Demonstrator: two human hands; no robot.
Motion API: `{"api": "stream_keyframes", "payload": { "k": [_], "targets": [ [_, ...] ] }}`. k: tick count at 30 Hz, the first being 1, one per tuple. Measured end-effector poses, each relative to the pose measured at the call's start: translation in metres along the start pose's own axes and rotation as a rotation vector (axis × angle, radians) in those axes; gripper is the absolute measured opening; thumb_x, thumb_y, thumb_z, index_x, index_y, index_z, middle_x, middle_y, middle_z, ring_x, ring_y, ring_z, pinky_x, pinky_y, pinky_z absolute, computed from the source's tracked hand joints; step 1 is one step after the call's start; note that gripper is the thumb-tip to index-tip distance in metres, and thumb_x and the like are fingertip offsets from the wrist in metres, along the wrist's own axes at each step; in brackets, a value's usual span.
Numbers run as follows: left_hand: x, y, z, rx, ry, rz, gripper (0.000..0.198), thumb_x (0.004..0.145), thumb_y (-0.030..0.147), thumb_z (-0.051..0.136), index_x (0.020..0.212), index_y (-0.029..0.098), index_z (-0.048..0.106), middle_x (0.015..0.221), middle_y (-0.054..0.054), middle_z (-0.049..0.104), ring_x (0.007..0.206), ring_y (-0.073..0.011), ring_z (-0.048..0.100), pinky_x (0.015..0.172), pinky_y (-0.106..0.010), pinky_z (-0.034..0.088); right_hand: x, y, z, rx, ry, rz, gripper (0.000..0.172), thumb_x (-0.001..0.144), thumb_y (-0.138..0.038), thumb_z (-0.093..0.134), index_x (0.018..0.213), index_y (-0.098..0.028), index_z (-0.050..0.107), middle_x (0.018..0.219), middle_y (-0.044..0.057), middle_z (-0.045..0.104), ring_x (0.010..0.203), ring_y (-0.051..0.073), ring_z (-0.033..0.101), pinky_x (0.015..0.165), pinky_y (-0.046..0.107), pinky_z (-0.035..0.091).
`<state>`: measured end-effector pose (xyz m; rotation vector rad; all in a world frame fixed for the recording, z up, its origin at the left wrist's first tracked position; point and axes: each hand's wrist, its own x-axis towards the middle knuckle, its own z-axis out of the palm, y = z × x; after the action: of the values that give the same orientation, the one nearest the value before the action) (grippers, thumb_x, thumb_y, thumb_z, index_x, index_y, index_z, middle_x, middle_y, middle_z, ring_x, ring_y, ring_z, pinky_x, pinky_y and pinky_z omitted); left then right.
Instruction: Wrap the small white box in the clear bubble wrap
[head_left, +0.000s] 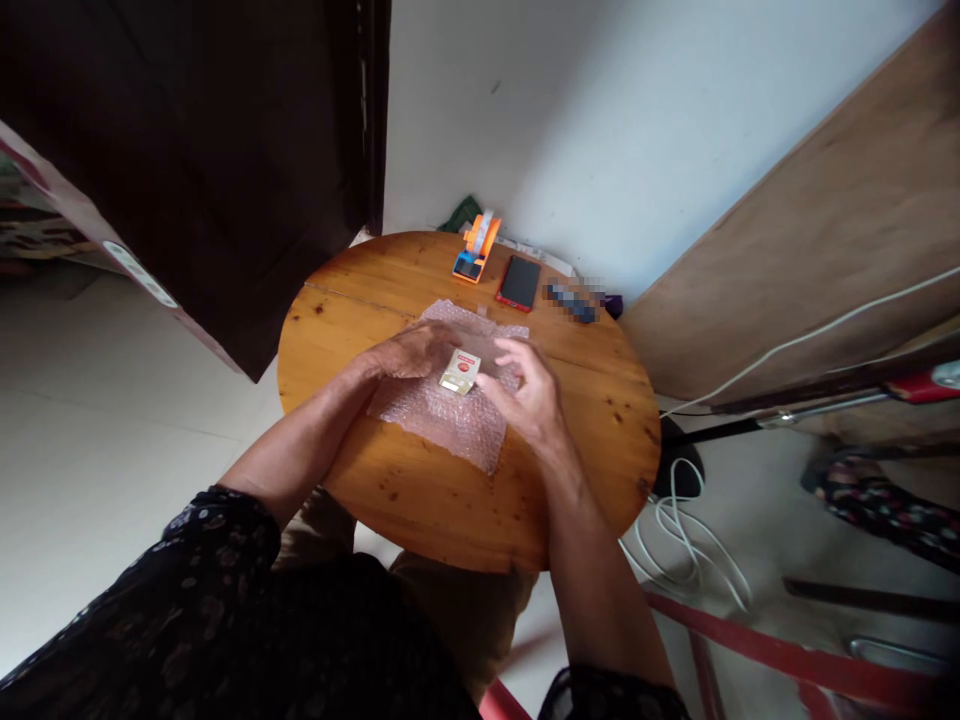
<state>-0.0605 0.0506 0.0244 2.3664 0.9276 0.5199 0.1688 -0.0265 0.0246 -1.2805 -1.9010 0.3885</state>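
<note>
A small flat white-and-gold packet [460, 372] with a red label lies on a sheet of bubble wrap [442, 418] on the round wooden table. My left hand [412, 349] reaches over the wrap's left part, palm down with fingers stretched out, just beside the packet. To the packet's right, my right hand [531, 392] has its thumb and fingers spread apart, with nothing held between them. Its thumb tip comes close to the packet's right edge; I cannot tell if they touch.
Toward the back of the wooden table [420, 520] stand an orange tape dispenser [478, 246], a red-edged phone [519, 283] and a dark blurred-out object [574, 300]. A white wall rises behind. Looped white cable [682, 535] lies on the floor at right.
</note>
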Motion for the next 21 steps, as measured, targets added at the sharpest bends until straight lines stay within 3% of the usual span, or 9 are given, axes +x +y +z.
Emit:
{"api": "stream_keyframes", "payload": {
  "k": [1,3,5,8,10,13,15,21],
  "targets": [
    [-0.001,-0.001,-0.001,-0.012,0.005,-0.015,0.05,0.078,0.01,0.054,0.126,0.013,0.067,0.14,-0.014,0.064,0.133,-0.0265,0.059,0.116,-0.041,0.044,-0.001,-0.006,-0.005,0.022,0.008,-0.013,0.036,0.083,-0.038,0.07,0.116,-0.025,0.065,0.11,0.007,0.072,0.097,0.025,0.068,0.092,0.043,0.054],
    [-0.002,-0.001,-0.004,-0.044,0.017,-0.048,0.055,0.075,0.009,0.053,0.128,0.016,0.067,0.143,-0.013,0.063,0.132,-0.027,0.058,0.115,-0.042,0.046,-0.003,-0.021,-0.012,0.083,-0.183,-0.061,0.018,0.085,-0.039,0.07,0.095,-0.025,0.066,0.09,0.002,0.071,0.085,0.021,0.066,0.082,0.036,0.053],
    [-0.003,-0.001,-0.006,-0.073,0.038,-0.063,0.058,0.073,0.008,0.052,0.127,0.022,0.067,0.143,-0.008,0.064,0.13,-0.0269,0.059,0.112,-0.042,0.049,-0.008,-0.037,-0.013,0.063,-0.43,-0.129,0.022,0.082,-0.042,0.075,0.083,-0.024,0.063,0.08,-0.001,0.068,0.076,0.018,0.063,0.075,0.032,0.05],
    [-0.003,-0.002,-0.006,-0.119,0.065,-0.07,0.06,0.071,0.008,0.051,0.126,0.023,0.068,0.138,-0.005,0.067,0.127,-0.0274,0.061,0.11,-0.044,0.049,-0.018,-0.056,-0.006,-0.167,-0.557,-0.221,0.03,0.075,-0.043,0.082,0.08,-0.023,0.061,0.084,0.002,0.069,0.08,0.021,0.062,0.08,0.036,0.047],
    [-0.002,-0.003,-0.005,-0.144,0.098,-0.086,0.059,0.069,0.01,0.051,0.124,0.019,0.068,0.133,-0.007,0.07,0.124,-0.0284,0.063,0.11,-0.047,0.049,-0.023,-0.061,0.001,-0.311,-0.572,-0.275,0.026,0.076,-0.038,0.081,0.081,-0.022,0.061,0.093,0.007,0.071,0.088,0.025,0.063,0.086,0.041,0.045],
    [-0.002,-0.001,-0.005,-0.183,0.132,-0.113,0.053,0.072,0.014,0.053,0.123,0.017,0.069,0.131,-0.009,0.071,0.122,-0.0286,0.064,0.108,-0.045,0.05,-0.027,-0.058,0.006,-0.402,-0.575,-0.332,0.008,0.083,-0.019,0.066,0.077,-0.022,0.062,0.095,0.008,0.071,0.086,0.024,0.064,0.088,0.041,0.043],
    [-0.005,0.005,-0.009,-0.212,0.12,-0.116,0.048,0.075,0.018,0.057,0.122,0.017,0.069,0.133,-0.008,0.07,0.124,-0.0281,0.063,0.109,-0.042,0.049,-0.025,-0.054,0.005,-0.4,-0.535,-0.34,0.018,0.084,-0.009,0.055,0.072,-0.022,0.06,0.087,0.006,0.071,0.08,0.022,0.064,0.084,0.039,0.042],
    [-0.017,0.028,-0.028,-0.378,0.016,-0.125,0.049,0.087,0.052,0.062,0.119,0.017,0.071,0.133,-0.009,0.069,0.124,-0.0298,0.063,0.108,-0.046,0.047,-0.017,-0.047,-0.004,-0.344,-0.183,-0.245,0.02,0.09,-0.014,0.052,0.076,-0.025,0.06,0.073,0.001,0.071,0.072,0.02,0.064,0.079,0.036,0.043]
  ]
}}
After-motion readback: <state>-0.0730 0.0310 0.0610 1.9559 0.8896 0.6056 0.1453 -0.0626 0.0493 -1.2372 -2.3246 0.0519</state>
